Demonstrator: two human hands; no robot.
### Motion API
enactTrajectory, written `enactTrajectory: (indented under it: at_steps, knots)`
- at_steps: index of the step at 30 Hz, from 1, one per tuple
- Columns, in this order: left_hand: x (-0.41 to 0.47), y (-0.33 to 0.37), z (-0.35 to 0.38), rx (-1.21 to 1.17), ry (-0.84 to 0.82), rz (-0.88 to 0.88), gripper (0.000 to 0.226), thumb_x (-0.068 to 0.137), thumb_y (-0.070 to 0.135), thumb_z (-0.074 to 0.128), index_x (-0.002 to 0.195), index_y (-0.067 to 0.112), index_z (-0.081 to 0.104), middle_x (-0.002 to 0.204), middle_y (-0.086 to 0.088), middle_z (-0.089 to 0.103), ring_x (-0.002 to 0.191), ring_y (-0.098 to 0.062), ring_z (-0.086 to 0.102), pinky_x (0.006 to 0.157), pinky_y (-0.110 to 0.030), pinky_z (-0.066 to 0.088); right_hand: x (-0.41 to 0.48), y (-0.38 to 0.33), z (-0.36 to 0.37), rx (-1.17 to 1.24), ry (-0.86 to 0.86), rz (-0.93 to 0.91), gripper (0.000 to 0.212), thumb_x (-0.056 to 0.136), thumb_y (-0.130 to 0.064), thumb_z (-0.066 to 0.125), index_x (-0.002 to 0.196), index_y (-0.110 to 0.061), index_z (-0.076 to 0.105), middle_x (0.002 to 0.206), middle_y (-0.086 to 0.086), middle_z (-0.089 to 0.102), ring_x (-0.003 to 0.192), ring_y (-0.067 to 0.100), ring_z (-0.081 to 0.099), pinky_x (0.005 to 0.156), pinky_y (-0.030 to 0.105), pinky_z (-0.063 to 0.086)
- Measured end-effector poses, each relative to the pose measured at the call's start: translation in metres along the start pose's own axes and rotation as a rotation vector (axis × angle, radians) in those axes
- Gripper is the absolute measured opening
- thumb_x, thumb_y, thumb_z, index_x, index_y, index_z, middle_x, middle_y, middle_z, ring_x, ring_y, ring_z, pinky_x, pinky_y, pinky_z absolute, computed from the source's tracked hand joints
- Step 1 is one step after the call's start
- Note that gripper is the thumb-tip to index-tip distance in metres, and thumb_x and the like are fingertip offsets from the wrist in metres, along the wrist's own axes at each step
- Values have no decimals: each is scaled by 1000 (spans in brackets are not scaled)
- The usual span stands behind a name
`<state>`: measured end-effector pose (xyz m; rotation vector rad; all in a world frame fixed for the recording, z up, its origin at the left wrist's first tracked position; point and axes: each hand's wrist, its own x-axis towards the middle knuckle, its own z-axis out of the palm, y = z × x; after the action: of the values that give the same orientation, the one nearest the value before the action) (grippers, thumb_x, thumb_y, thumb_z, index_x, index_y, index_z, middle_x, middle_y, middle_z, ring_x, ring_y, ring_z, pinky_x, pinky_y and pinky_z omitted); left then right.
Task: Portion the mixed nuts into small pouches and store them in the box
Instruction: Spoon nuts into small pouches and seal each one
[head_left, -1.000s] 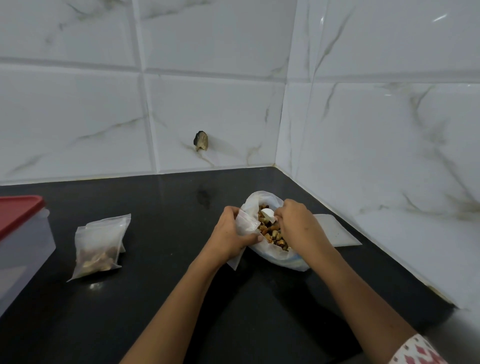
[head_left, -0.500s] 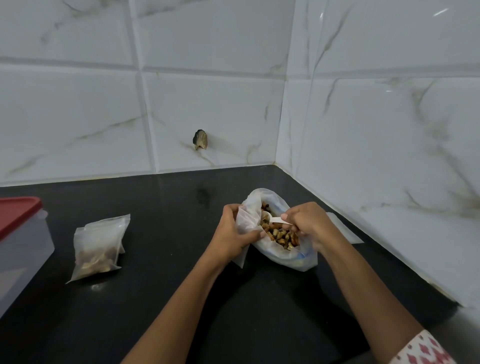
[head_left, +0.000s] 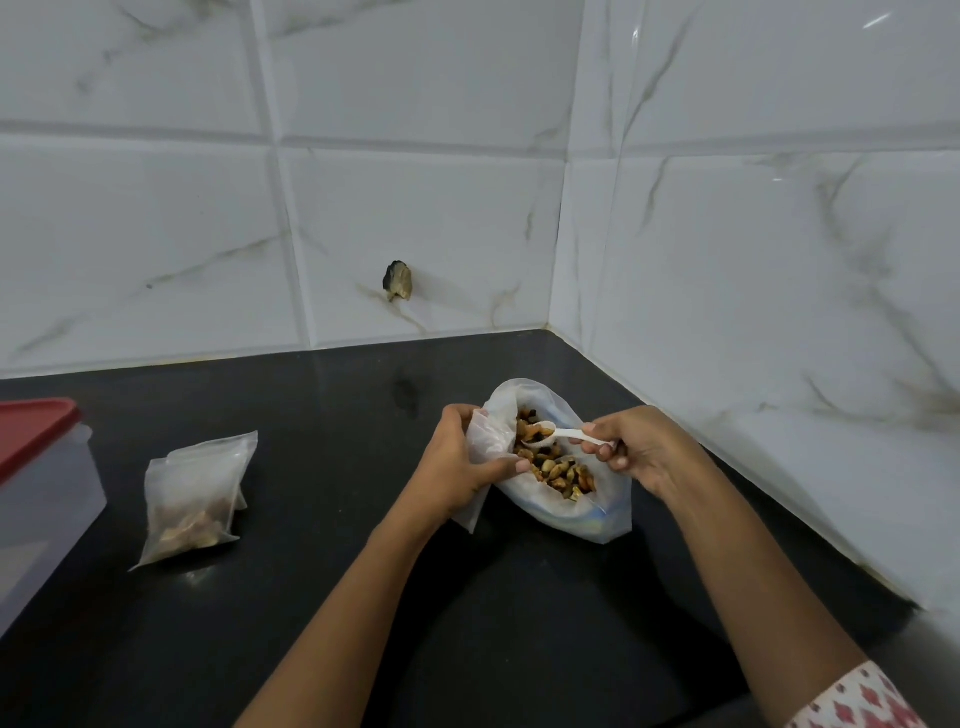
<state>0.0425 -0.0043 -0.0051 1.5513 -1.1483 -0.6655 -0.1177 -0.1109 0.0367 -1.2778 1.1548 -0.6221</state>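
A large clear bag (head_left: 582, 514) of mixed nuts (head_left: 558, 467) lies open on the black counter. My left hand (head_left: 460, 462) grips a small empty pouch (head_left: 483, 447) against the bag's left rim. My right hand (head_left: 641, 449) holds a white plastic spoon (head_left: 558, 435), its bowl carrying a few nuts just above the pile. A filled small pouch (head_left: 195, 499) lies on the counter to the left. The clear storage box (head_left: 41, 499) with a red lid (head_left: 34, 431) stands at the far left edge.
White marble-look tiled walls meet in a corner behind the bag and run along the right. A small dark stub (head_left: 397, 280) sticks out of the back wall. The black counter (head_left: 322, 597) stretches toward me.
My right hand has drawn back to the right out of the bag, and the spoon now shows lifted with nuts in it. The left hand stays holding the small pouch.
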Motion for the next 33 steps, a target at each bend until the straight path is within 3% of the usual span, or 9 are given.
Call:
enactTrajectory:
  at_steps: [4, 7, 10, 17, 23, 26, 29, 33]
  knots:
    - [-1, 5, 0, 25, 17, 29, 71, 66, 29, 82, 121, 24, 36, 112, 12, 46, 105, -5, 49, 84, -19, 42, -3, 0, -6, 14, 5, 8, 19, 93, 1, 43, 84, 2, 60, 68, 10, 55, 40, 6, 40, 30, 10, 27]
    - [-3, 7, 1, 69, 23, 44, 70, 65, 34, 82, 119, 24, 37, 104, 18, 44, 92, 3, 48, 69, -13, 40, -5, 2, -9, 41, 8, -12, 21, 93, 1, 44, 80, 2, 59, 67, 10, 55, 36, 6, 41, 31, 10, 27]
    - [-2, 8, -1, 117, 48, 58, 70, 68, 38, 79, 123, 21, 40, 108, 14, 44, 88, 4, 47, 64, -12, 39, -10, 0, -10, 97, -9, -44, 20, 92, 2, 45, 79, 3, 60, 66, 10, 55, 36, 5, 40, 30, 11, 27]
    - [-1, 7, -2, 211, 41, 112, 65, 70, 37, 78, 124, 21, 44, 115, 10, 45, 102, -4, 44, 73, -12, 39, -35, -17, -2, 190, -123, -112, 18, 92, 2, 46, 78, 3, 58, 65, 11, 52, 32, 3, 39, 30, 10, 24]
    - [0, 5, -4, 163, 0, 78, 70, 68, 31, 80, 125, 23, 41, 125, 5, 48, 114, -11, 47, 96, -28, 42, -43, -19, 13, 91, -165, -119, 12, 90, 3, 50, 87, 8, 61, 63, 10, 54, 36, 3, 39, 31, 10, 25]
    - [1, 2, -4, 176, 5, 56, 76, 55, 50, 81, 118, 32, 42, 118, 10, 52, 114, -16, 50, 102, -42, 42, -42, -15, 21, -5, -156, -146, 13, 89, 0, 54, 79, 2, 63, 63, 9, 57, 36, 3, 40, 32, 11, 26]
    - [1, 2, -4, 170, -1, 25, 85, 41, 65, 73, 113, 38, 39, 113, 15, 53, 112, -16, 52, 102, -44, 41, -41, -10, 28, -179, -138, -244, 19, 90, -6, 57, 74, -9, 67, 63, 5, 59, 43, 6, 42, 35, 13, 30]
    - [1, 1, -4, 99, -28, 9, 73, 65, 34, 82, 124, 23, 40, 119, 3, 54, 109, -14, 55, 97, -36, 47, -47, -6, 35, -505, -49, -473, 14, 91, -18, 57, 88, -19, 71, 58, -8, 57, 54, 5, 47, 54, 15, 39]
